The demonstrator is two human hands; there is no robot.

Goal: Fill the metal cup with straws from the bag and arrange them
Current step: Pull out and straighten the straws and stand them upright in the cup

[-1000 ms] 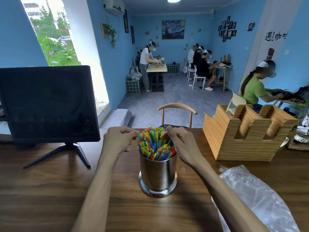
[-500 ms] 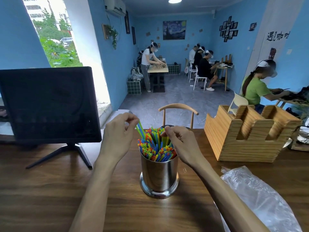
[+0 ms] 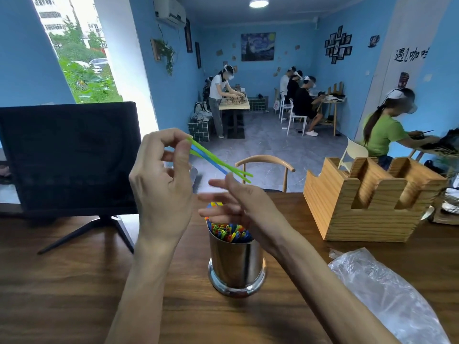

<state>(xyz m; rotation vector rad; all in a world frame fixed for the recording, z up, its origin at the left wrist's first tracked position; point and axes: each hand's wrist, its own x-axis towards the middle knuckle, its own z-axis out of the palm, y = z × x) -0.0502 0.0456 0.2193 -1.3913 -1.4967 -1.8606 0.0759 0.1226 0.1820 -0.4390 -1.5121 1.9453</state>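
A shiny metal cup [image 3: 236, 266] stands on the wooden table, packed with several coloured straws [image 3: 229, 230]. My left hand [image 3: 161, 184] is raised above and left of the cup and pinches three straws [image 3: 218, 162], two green and one blue, which slant down to the right. My right hand [image 3: 244, 207] hovers over the cup's mouth with straight fingers pointing left, hiding part of the straws; the free ends of the pulled straws lie just above it. A clear plastic bag [image 3: 387, 296] lies crumpled at the right.
A black monitor [image 3: 69, 157] on a stand sits at the left. A wooden holder [image 3: 367, 202] stands at the right rear. A wooden chair back [image 3: 264, 162] rises behind the table. Several people work at tables further back.
My left hand has risen and lifted three straws out of the cup. My right hand has let go of the straw tops and spread flat above the cup.
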